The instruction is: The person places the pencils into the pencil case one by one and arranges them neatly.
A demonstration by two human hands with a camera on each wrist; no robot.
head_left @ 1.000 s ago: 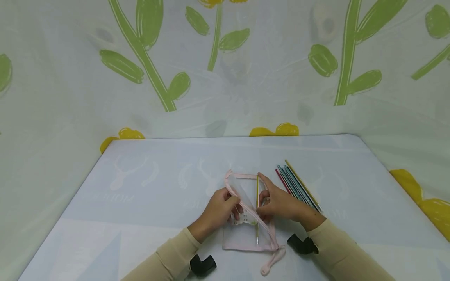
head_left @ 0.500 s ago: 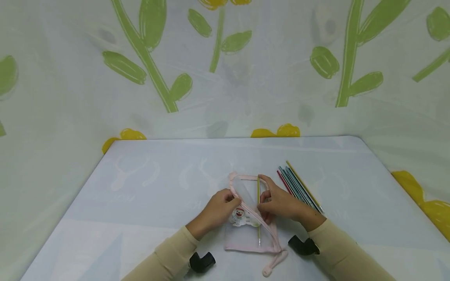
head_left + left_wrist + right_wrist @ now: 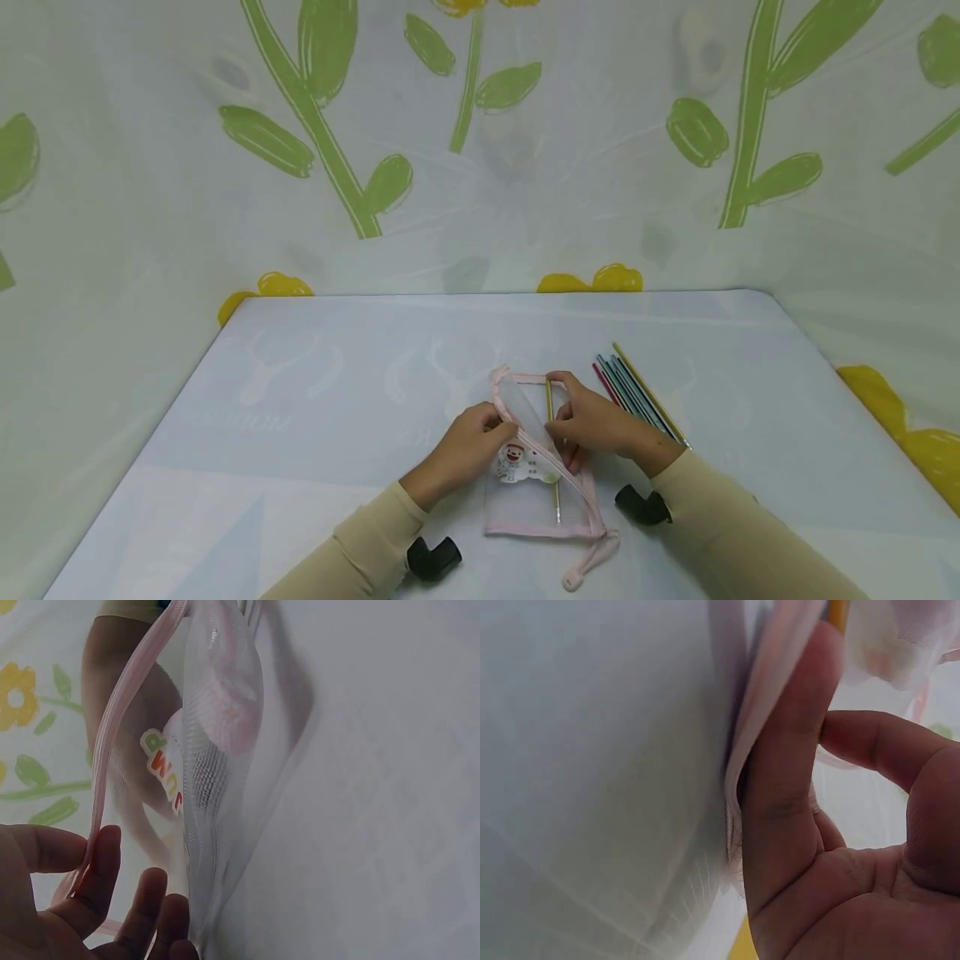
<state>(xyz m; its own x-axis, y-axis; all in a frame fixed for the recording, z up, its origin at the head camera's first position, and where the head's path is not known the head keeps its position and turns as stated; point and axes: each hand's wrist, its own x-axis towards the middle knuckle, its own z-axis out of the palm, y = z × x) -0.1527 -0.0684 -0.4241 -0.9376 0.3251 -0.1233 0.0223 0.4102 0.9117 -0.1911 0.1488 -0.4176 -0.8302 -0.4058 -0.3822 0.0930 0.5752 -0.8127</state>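
In the head view a pink-edged mesh zipper pouch (image 3: 517,508) with a cartoon label (image 3: 516,461) lies at the middle front, its zipper side parted. My left hand (image 3: 467,444) pinches the pink zipper edge (image 3: 112,735) between thumb and forefinger, other fingers behind the mesh. A yellow pencil (image 3: 550,400) stretches lengthwise in the pouch, silvery end toward me. My right hand (image 3: 592,421) reaches into the opening and holds the pencil, forefinger at its far end, thumb lower down; its middle is hidden by the hand. In the right wrist view the forefinger (image 3: 787,765) runs along the pouch's pink edge.
Several pencils (image 3: 637,396), blue, red and yellow, lie bunched behind my right wrist on the white table (image 3: 337,375). A pink zipper pull strap (image 3: 592,562) trails toward me. Black wrist mounts (image 3: 433,558) sit by both sleeves. A leaf-patterned curtain (image 3: 570,200) hangs behind.
The pencil has tilted slightly, its near end going right. My right thumb has edged left, and my left fingers have come off the label, which shows more.
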